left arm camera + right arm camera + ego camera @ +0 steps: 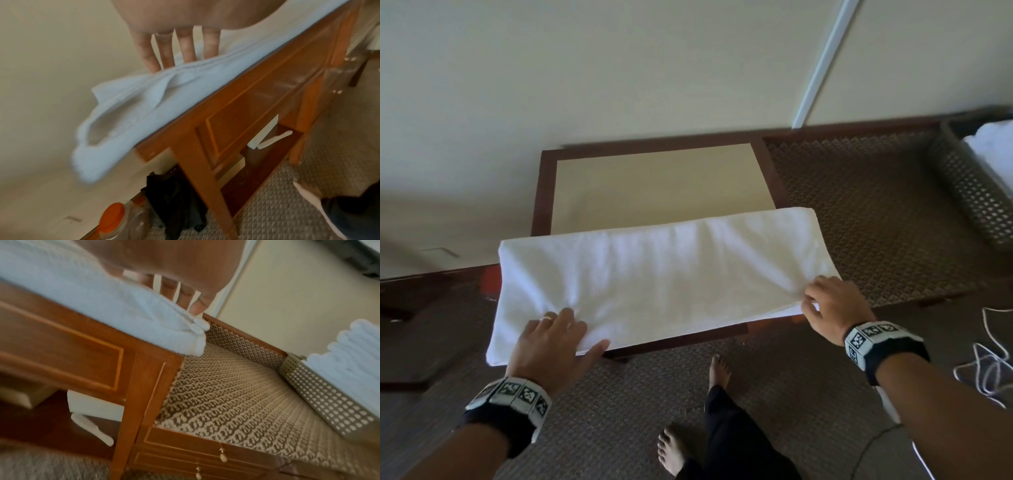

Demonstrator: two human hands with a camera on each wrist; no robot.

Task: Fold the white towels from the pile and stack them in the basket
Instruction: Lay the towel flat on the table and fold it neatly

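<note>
The left hand (551, 342) lies flat with straight fingers on the near left end of the towel (654, 274), seemingly to pin the layers where that end overhangs the surface (654, 181). The towel lies as a long folded band across the surface's front edge. At its near right corner the right hand (832, 308) presses down, likely squaring the edges for the next fold; further right the basket (969, 205) already holds folded towels.

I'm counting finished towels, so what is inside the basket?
The basket holds a stack of folded white towels. Its wall hides the lower ones, so no count.
</note>
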